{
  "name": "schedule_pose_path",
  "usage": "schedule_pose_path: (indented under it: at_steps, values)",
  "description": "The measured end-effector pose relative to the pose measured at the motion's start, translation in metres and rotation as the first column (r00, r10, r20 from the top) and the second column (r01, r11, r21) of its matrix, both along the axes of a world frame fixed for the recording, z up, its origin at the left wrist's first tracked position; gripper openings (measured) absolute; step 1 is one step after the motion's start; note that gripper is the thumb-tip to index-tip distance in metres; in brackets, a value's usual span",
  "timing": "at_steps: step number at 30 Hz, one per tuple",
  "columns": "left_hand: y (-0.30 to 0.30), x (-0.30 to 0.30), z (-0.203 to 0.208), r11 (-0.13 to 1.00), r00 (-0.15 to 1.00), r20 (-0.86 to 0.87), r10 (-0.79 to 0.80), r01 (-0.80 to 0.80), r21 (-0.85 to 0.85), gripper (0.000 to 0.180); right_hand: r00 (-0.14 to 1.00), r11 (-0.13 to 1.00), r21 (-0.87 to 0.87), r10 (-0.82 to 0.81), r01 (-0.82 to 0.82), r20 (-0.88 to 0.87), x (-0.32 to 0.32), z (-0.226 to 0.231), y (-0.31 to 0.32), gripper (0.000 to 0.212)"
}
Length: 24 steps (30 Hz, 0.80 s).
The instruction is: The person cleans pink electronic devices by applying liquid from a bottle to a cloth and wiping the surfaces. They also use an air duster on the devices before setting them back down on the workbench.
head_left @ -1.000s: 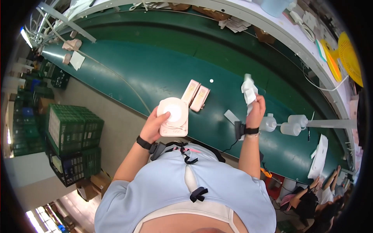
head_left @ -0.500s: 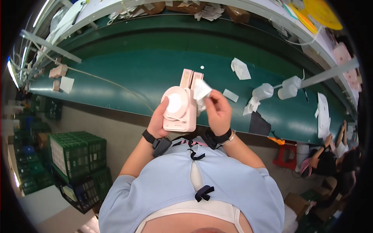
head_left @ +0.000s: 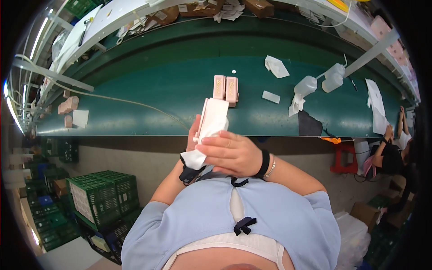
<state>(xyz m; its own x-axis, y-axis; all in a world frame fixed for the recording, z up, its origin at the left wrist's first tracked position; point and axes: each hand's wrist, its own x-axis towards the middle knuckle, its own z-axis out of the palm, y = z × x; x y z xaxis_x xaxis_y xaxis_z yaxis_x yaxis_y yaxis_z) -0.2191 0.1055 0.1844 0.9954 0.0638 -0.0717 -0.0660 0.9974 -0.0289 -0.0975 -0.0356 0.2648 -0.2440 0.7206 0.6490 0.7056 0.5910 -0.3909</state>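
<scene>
My left hand (head_left: pixel 193 133) grips a pale pink device (head_left: pixel 214 112) near the table's front edge. The device is turned so that a smooth long side faces up, and it hides most of the left fingers. My right hand (head_left: pixel 234 155) lies across its near end, fingers stretched side by side, pressing a white wiping cloth (head_left: pixel 194 159) against it. Part of the cloth sticks out beyond the fingertips. Just beyond the device, two pink pieces (head_left: pixel 219 87) with gold lettering stand side by side on the green table (head_left: pixel 157 90).
To the right are two translucent squeeze bottles (head_left: pixel 306 85), a crumpled cloth (head_left: pixel 296 104), a small white block (head_left: pixel 271 96) and a dark cloth (head_left: pixel 310 123). Pink parts (head_left: pixel 68 105) lie far left, where a cable (head_left: pixel 135 102) crosses. Green crates (head_left: pixel 103 198) stand lower left; another person (head_left: pixel 387 148) sits at right.
The device has been turned over, so its round white-centred disc no longer shows. My right hand has brought the cloth from beside the device down onto its near end.
</scene>
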Motion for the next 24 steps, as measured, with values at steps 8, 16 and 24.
schedule_pose_path:
  at_steps: [8,16,24]
  values:
    - [-0.007,0.006,0.019,0.997,0.995,-0.090,-0.033,0.026,-0.078,0.057,0.976,0.983,-0.023,-0.186,0.185,-0.112,-0.003,0.006,0.000,0.027]
    - [-0.010,0.010,0.013,0.974,0.973,0.045,-0.227,0.228,-0.017,0.057,0.520,0.916,-0.232,-0.380,0.328,-0.765,0.049,-0.023,0.008,0.028]
    - [-0.040,0.052,0.022,0.984,0.987,-0.063,-0.146,0.151,0.094,0.061,0.915,0.926,0.035,-0.364,0.375,-0.174,0.063,0.012,-0.040,0.033]
